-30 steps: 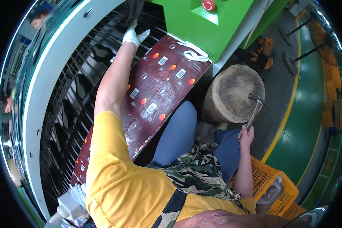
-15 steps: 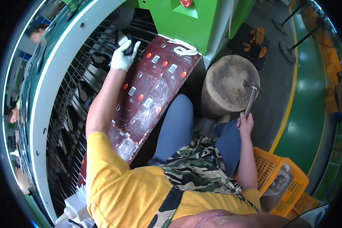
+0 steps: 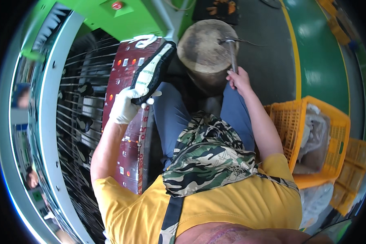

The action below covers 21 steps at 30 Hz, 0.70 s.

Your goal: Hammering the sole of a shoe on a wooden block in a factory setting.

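My left hand (image 3: 125, 106), in a white glove, is closed around the heel end of a black shoe upper (image 3: 153, 70). Its pale sole side with printed marks faces up, and the toe points up and to the right, above the dark red covered bench. In my bare right hand (image 3: 240, 80) is the handle of a hammer (image 3: 232, 55). The hammer's head lies at the top of a round wooden block (image 3: 203, 51), near its right edge. Between my knees and the block is a shadowed gap.
Left of the dark red bench (image 3: 120, 87), a wire conveyor rack (image 3: 69, 134) carries several black uppers (image 3: 83, 123). A green machine (image 3: 140, 20) with a red button stands ahead. Orange gloves (image 3: 223, 8) lie beyond the block. On my right is a yellow crate (image 3: 286, 122) with plastic bags.
My left hand has come back from the rack toward me with the black upper, now seen sole side up. The right hand still holds the hammer on the block. The view has turned rightward.
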Tool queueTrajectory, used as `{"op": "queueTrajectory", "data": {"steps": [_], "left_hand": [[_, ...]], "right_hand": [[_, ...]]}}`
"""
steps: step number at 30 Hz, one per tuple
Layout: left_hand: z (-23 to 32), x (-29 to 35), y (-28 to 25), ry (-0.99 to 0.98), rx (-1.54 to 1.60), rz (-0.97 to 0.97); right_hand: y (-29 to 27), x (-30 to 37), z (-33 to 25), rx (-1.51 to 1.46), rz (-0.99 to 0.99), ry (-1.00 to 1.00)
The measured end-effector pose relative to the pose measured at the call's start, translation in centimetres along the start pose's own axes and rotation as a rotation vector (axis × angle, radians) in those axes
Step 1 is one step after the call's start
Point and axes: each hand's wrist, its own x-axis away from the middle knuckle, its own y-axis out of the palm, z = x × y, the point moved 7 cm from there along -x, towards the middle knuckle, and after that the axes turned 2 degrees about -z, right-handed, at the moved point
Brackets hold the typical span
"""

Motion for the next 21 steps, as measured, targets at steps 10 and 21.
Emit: {"op": "queueTrajectory", "data": {"steps": [10,21], "left_hand": [[10.1,-12.8,6.3,0.192,-0.900,0.103],[10.3,-18.5,11.7,0.723,-0.717,0.158]], "right_hand": [[-0.4,1.7,0.2,0.188,0.129,-0.039],[-1.1,3.8,-9.4,0.454,0.166,-0.219]]}}
